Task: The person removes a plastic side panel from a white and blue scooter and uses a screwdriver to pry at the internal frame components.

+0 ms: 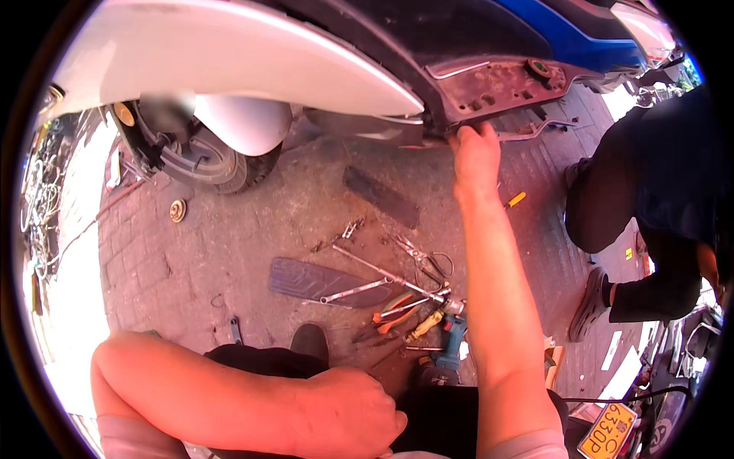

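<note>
A scooter with a white and blue body (252, 57) stands across the top of the view. My right hand (475, 153) reaches up to the lower edge of its dark, dusty footboard (497, 92). The fingers are bent around that edge, and their tips are partly hidden behind it. My left hand (348, 413) lies closed over my lap at the bottom, with nothing showing in it. Between my arms, on the ground, lie a long-handled wrench (375, 264), a pair of scissors (424, 260), orange-handled pliers (394, 314) and a teal power tool (453, 340).
Two dark rubber mats (325, 281) lie on the paving. A yellow-handled screwdriver (516, 200) is right of my forearm. Another person (650, 176) in dark clothes crouches at the right. The scooter's wheel (222, 164) is at the left, near a small round part (177, 210).
</note>
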`<state>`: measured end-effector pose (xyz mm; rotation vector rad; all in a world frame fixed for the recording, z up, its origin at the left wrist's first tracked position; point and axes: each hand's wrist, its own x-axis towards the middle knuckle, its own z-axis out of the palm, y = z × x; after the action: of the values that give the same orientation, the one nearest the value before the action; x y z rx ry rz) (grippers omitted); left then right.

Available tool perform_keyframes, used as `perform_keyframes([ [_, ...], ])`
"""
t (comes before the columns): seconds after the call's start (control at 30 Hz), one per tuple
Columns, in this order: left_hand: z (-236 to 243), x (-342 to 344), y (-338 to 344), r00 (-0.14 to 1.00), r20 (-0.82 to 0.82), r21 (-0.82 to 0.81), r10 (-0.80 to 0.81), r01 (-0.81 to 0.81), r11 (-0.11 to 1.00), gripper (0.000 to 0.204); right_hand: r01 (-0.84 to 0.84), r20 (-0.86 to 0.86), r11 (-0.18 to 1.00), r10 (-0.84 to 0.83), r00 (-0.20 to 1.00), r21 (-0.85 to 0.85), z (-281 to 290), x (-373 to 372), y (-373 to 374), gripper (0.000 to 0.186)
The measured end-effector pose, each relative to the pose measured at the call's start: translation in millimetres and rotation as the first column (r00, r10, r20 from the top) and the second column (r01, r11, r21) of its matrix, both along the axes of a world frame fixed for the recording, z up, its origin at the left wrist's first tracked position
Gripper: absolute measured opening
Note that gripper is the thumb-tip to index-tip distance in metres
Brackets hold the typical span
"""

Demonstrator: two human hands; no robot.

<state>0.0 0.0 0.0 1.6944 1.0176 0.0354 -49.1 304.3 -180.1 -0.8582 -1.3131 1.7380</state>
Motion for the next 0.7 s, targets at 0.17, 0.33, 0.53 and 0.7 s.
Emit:
perform_keyframes([
  [0.17,0,-2,-8,0.998,-0.057,0.123,0.016,-0.009,0.992,0.020,-0.235,0.549,0.886,-0.027,0.836,0.401,16,11,14,0.036],
  [0.33,-1,-10,-16,0.994,0.016,0.088,0.107,-0.108,0.990,0.011,-0.608,0.685,0.316,-0.311,0.659,0.728,-8,19,-5,0.047],
  [0.53,2,-14,-11,0.997,0.071,-0.214,0.025,-0.009,0.977,0.016,-0.745,0.887,0.481,-0.262,0.381,0.462,-2,2,-11,0.053],
  [0.7,8,-20,-8,0.998,0.055,-0.251,0.004,0.010,0.968,0.018,-0.628,0.748,0.580,0.049,0.662,0.518,-28,-27,61,0.047],
])
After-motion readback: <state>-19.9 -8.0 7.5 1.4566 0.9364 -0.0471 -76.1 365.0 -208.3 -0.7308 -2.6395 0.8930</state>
